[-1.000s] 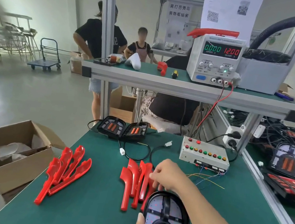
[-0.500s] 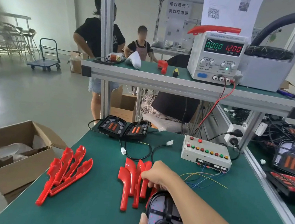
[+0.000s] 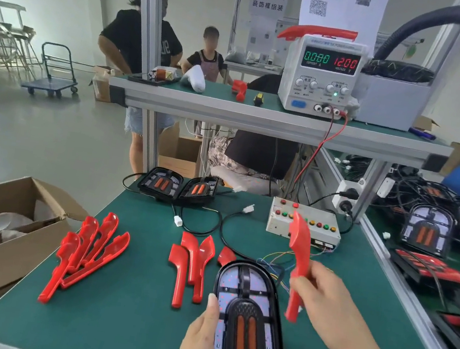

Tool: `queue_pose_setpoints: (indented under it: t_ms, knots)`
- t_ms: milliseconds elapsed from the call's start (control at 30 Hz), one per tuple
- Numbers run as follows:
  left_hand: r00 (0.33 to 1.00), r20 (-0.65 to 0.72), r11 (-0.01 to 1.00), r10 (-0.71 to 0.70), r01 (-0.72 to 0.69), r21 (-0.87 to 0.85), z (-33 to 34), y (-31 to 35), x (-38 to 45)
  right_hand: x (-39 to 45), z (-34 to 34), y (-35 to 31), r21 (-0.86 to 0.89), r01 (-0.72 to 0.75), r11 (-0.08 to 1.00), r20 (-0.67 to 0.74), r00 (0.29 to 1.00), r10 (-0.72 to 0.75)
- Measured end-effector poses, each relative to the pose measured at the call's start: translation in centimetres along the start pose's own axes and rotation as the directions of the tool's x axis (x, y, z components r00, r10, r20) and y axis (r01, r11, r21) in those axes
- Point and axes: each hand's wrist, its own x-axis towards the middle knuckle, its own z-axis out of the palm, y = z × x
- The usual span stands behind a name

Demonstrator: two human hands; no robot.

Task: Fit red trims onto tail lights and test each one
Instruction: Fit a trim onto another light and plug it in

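Note:
A black arch-shaped tail light (image 3: 246,321) with two orange bars lies on the green table (image 3: 119,321) near the front edge. My left hand (image 3: 199,338) grips its left side, thumb on the rim. My right hand (image 3: 316,290) holds a red trim (image 3: 298,258) upright in the air, just right of the tail light. Several more red trims (image 3: 192,266) lie left of the light's top, and another pile of red trims (image 3: 87,255) lies further left.
A button test box (image 3: 304,223) sits behind, with loose connectors (image 3: 178,221) and cables. Two tail lights (image 3: 177,186) rest at the table's back. An open cardboard box (image 3: 5,228) stands at the left. A power supply (image 3: 322,75) sits on the shelf. More tail lights (image 3: 427,231) fill the right bench. People stand behind.
My right hand has lifted one red trim out of the middle pile and carried it up and to the right. The tail light has come fully into view under my left hand.

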Motion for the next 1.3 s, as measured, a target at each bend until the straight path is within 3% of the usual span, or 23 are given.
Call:
queue_pose_setpoints:
  t_ms: [167, 367, 533, 733, 1100, 1300]
  knots:
    - [0.994, 0.088, 0.982, 0.066, -0.049, -0.183, 2.7, 1.5, -0.7, -4.6, 2.8, 2.7, -0.21, -0.066, 0.975, -0.113, 0.993, 0.042]
    - [0.996, 0.045, 0.962, 0.077, -0.063, -0.265, 3.4, 0.7, -0.1, -4.8, 5.0, 3.6, -0.458, -0.056, 0.887, -0.218, 0.975, -0.051]
    - [0.996, -0.014, 0.968, 0.083, -0.084, -0.237, 3.4, 0.4, -0.4, -4.7, 6.0, 3.7, -0.411, 0.044, 0.911, -0.425, 0.874, -0.234]
    - [0.994, -0.014, 0.974, 0.109, -0.109, -0.198, 3.5, 0.1, 0.0, -4.2, 8.0, 4.3, -0.552, 0.054, 0.832, -0.471, 0.804, -0.364]
    - [0.991, 0.01, 0.964, 0.133, -0.127, -0.233, 3.4, 0.0, -0.2, -3.2, 9.0, 6.4, -0.507, 0.047, 0.861, -0.639, 0.649, -0.412]
    - [0.988, 0.043, 0.966, 0.15, -0.137, -0.221, 3.4, 0.2, -0.3, -3.0, 8.9, 6.5, -0.538, 0.051, 0.841, -0.641, 0.624, -0.448]
